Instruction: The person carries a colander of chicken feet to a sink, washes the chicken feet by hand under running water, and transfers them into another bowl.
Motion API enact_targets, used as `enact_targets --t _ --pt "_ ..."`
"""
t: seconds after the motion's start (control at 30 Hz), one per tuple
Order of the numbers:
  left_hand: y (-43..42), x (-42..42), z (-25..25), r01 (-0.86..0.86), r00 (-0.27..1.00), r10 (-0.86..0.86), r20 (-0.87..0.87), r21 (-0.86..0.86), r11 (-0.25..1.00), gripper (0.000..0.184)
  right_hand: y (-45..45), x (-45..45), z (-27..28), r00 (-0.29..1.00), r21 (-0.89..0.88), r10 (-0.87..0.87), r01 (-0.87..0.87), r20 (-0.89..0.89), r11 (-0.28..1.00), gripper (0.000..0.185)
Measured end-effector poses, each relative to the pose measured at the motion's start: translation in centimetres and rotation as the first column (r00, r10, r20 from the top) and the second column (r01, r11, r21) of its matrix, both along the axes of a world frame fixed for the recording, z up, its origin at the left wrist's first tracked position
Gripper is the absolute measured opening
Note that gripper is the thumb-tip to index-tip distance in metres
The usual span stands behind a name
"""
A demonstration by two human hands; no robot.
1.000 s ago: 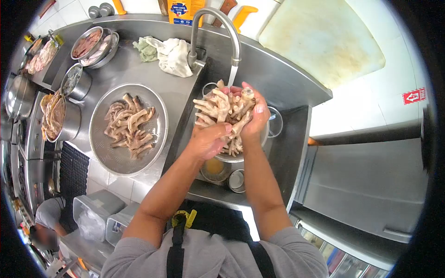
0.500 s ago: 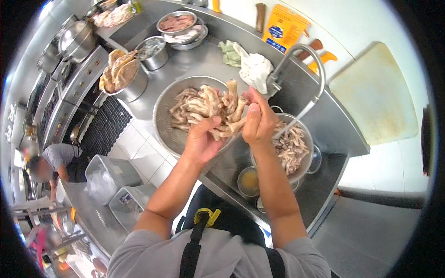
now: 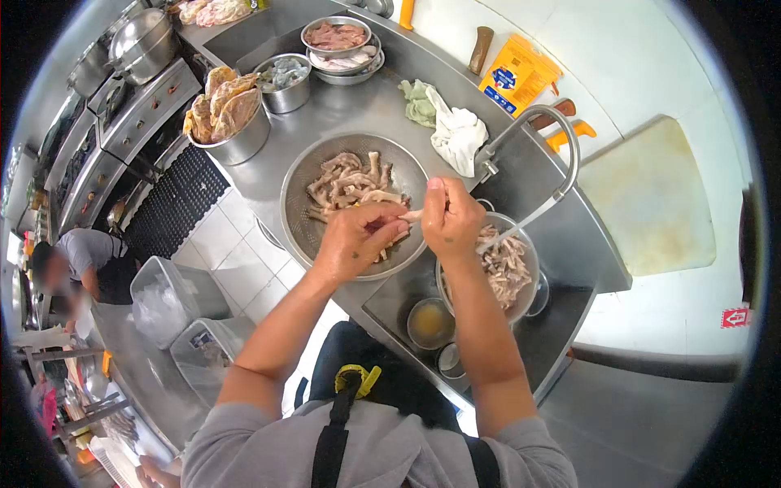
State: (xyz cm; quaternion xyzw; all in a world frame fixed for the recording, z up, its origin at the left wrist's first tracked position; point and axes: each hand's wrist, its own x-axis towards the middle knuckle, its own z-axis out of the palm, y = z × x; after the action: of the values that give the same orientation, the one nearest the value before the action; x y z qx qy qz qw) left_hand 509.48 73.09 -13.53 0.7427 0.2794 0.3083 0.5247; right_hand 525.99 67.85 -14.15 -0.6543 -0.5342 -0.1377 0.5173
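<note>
A perforated metal colander (image 3: 290,224) stands on the steel counter with a heap of chicken feet (image 3: 346,183) in it. Over its near right side, my left hand (image 3: 358,237) has its fingers closed around one end of a single chicken foot (image 3: 413,216). My right hand (image 3: 452,218) is a fist around the other end, so most of that foot is hidden. Below my right forearm, a metal bowl (image 3: 535,259) in the sink holds more chicken feet (image 3: 506,276).
A curved tap (image 3: 576,154) arches over the bowl. Nearby lie a white cloth (image 3: 455,134) and a small bowl of yellowish liquid (image 3: 431,324). At the far left stand a pot of poultry pieces (image 3: 236,148) and stacked meat bowls (image 3: 338,79). A person (image 3: 85,260) bends over at left.
The bunch of chicken feet held up between both hands is back in the colander. My hands have come closer together on one foot, and the view has shifted slightly.
</note>
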Motion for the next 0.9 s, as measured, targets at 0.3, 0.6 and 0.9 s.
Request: enact_targets --t 0.3,0.6,0.9 --pt "-3.5 1.8 -3.2 -0.128 0.989 0.135 0.055 -0.124 0.984 0.017 -1.6 -0.6 -0.5 0.999 -0.085 -0.036 0.036 0.000 0.996 0.015" --pt "-6.7 2.9 -7.3 -0.087 0.985 0.138 0.098 -0.410 0.908 0.015 -4.0 -0.3 -2.2 0.996 -0.156 -0.020 0.035 0.092 0.987 0.017" --pt "-9.4 2.7 -8.8 0.310 0.951 -0.277 0.139 -0.387 0.868 0.016 -5.4 1.3 2.1 0.903 -0.008 -0.237 0.250 -0.358 0.968 0.024"
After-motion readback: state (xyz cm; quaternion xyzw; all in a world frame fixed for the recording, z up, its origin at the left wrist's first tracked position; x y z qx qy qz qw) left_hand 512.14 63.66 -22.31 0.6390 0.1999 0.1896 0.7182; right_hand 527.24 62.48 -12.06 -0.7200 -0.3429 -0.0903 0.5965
